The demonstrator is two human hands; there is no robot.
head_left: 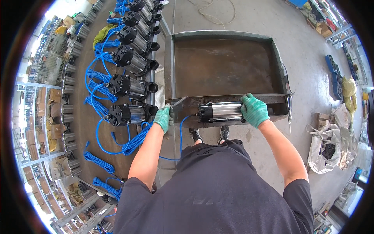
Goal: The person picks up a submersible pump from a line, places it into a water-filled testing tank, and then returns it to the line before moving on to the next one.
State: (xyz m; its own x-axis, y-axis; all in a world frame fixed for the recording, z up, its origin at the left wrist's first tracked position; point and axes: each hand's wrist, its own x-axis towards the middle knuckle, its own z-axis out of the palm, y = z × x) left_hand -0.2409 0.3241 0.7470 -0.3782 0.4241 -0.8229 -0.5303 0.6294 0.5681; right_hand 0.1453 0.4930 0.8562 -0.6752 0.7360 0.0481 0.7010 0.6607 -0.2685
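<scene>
A submersible pump (220, 112) with a shiny steel body and a black end lies sideways along the near ledge of a metal tank (230, 95). My right hand (254, 110), in a green glove, is closed round its right end. From the pump's left end a blue cable (181, 134) loops down and leftward. My left hand (163, 117), gloved too, is closed on a thin grey metal rod (179, 102) that points up and right, by the tank's near left corner. The rod's lower end is hidden in the glove, so its exact kind cannot be told.
Left of me, a long bench (83, 128) bears a row of similar pumps (130, 86) with coiled blue cables (103, 91). Shallow brown liquid or a stained bottom (224, 66) shows inside the tank. White sacks (326, 150) stand on the floor at right. Shelves (37, 128) line the far left.
</scene>
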